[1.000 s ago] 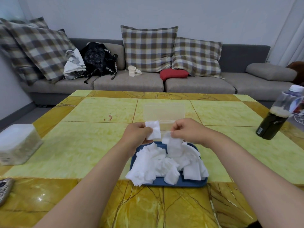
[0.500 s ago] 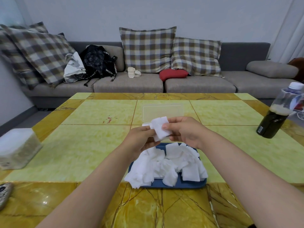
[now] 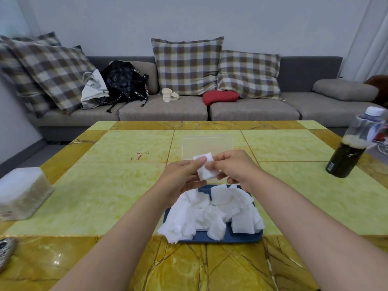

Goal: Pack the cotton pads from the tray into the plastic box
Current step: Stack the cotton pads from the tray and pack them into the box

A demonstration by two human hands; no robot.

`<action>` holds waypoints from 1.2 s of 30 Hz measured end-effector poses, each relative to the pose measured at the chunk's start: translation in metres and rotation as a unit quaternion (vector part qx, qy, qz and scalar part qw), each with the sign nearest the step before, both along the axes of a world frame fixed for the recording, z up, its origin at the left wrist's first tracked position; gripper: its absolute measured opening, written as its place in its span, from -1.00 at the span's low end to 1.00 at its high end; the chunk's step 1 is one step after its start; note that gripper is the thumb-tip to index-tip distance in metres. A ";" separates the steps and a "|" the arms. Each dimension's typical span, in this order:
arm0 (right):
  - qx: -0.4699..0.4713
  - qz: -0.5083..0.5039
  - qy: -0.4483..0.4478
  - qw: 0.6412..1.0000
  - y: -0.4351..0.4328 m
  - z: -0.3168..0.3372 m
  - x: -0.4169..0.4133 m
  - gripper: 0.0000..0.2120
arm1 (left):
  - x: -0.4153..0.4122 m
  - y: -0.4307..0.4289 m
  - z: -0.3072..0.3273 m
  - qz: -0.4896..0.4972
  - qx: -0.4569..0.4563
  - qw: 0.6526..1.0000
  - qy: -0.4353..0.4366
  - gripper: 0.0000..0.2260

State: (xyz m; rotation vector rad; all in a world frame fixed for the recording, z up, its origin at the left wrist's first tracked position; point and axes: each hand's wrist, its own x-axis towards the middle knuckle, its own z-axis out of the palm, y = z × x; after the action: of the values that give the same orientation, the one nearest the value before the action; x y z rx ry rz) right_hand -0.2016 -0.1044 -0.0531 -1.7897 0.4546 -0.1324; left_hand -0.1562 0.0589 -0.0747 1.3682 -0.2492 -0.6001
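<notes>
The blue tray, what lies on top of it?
A loose heap of white cotton pads covers the blue tray; only its edges show. Its floor is hidden.

one tray (image 3: 220, 241), one plastic box (image 3: 206, 143), one bottle (image 3: 346, 158)

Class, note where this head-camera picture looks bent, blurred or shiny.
Head view: the wide lens stretches the sofa at its ends and the table, whose near end glints faintly; the bottle at the right edge smears; the clear plastic box barely shows.
</notes>
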 end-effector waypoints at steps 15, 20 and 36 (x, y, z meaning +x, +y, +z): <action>0.063 0.094 0.043 0.993 -0.002 0.003 0.028 -0.80 | 0.031 0.006 -0.001 0.032 0.015 0.999 -0.028 -0.81; 0.106 0.048 0.075 0.990 -0.005 0.006 0.054 -0.81 | 0.050 0.005 0.000 0.054 0.043 0.994 -0.082 -0.82; -0.423 0.018 0.173 0.889 -0.002 -0.027 0.096 -0.85 | 0.090 -0.001 -0.058 0.102 0.353 0.858 -0.359 -0.72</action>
State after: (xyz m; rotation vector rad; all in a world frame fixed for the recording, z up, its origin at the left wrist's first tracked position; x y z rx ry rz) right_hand -0.1052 -0.1063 -0.0798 -2.7054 0.6811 0.0314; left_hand -0.0666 0.0575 -0.1332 2.2803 -0.5033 0.0597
